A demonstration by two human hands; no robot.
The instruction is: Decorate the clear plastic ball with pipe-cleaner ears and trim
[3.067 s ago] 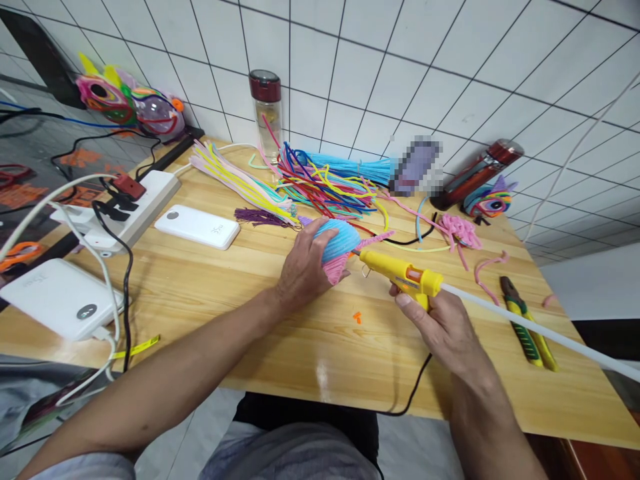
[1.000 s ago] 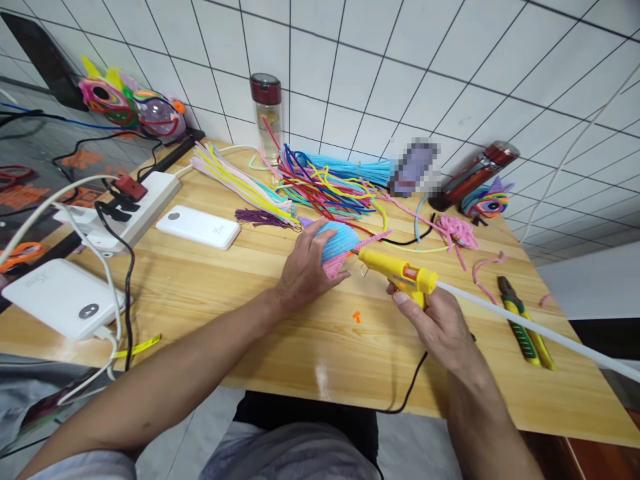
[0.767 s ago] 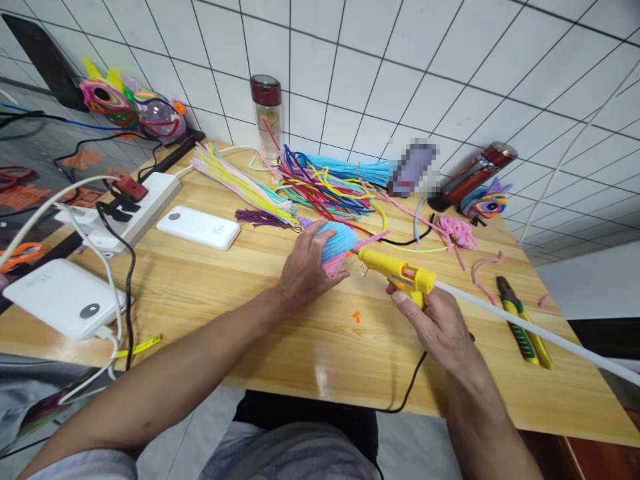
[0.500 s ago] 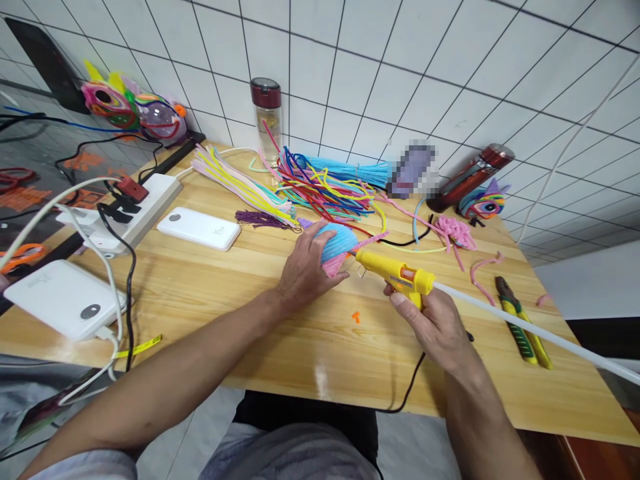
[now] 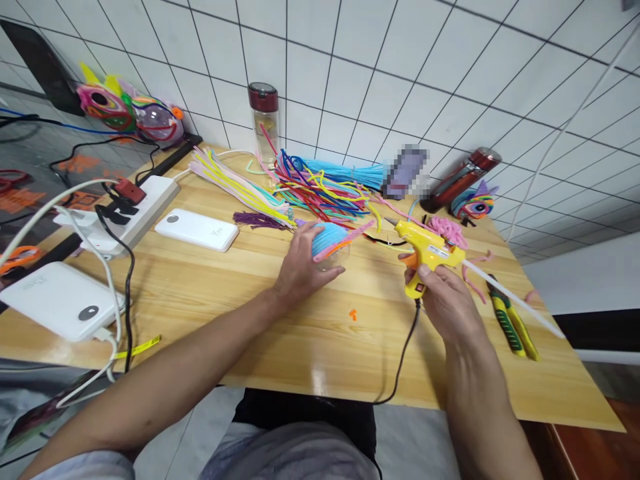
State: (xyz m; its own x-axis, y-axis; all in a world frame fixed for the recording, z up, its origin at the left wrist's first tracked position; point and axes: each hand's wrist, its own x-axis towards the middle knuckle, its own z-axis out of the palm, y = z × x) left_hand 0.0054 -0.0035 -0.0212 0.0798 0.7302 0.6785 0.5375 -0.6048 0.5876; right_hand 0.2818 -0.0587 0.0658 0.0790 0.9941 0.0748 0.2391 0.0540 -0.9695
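My left hand (image 5: 303, 263) is wrapped round a small rounded craft piece (image 5: 329, 239) covered in light blue pipe cleaners, with a pink and an orange strip along its lower edge. A loose pink pipe cleaner end (image 5: 363, 230) sticks out from it to the right. Part of the piece is hidden behind my fingers. In my right hand (image 5: 443, 293) is a yellow glue gun (image 5: 426, 248), its nozzle pointing up and left, apart from the craft piece. A long white glue stick (image 5: 515, 299) juts from its back, and a black cord hangs from its handle.
Bundles of coloured pipe cleaners (image 5: 325, 190) lie behind my hands, before a glass bottle (image 5: 263, 123). Pliers (image 5: 513, 320), a red thermos (image 5: 463, 179) and a pink braided bundle (image 5: 447, 231) are at right. Power banks (image 5: 197, 229) and a power strip (image 5: 140, 213) stand left.
My right hand has drawn the glue gun away from the craft piece, to the right, and turned it so its side shows. My left hand stays on the piece, whose orange strip now shows.
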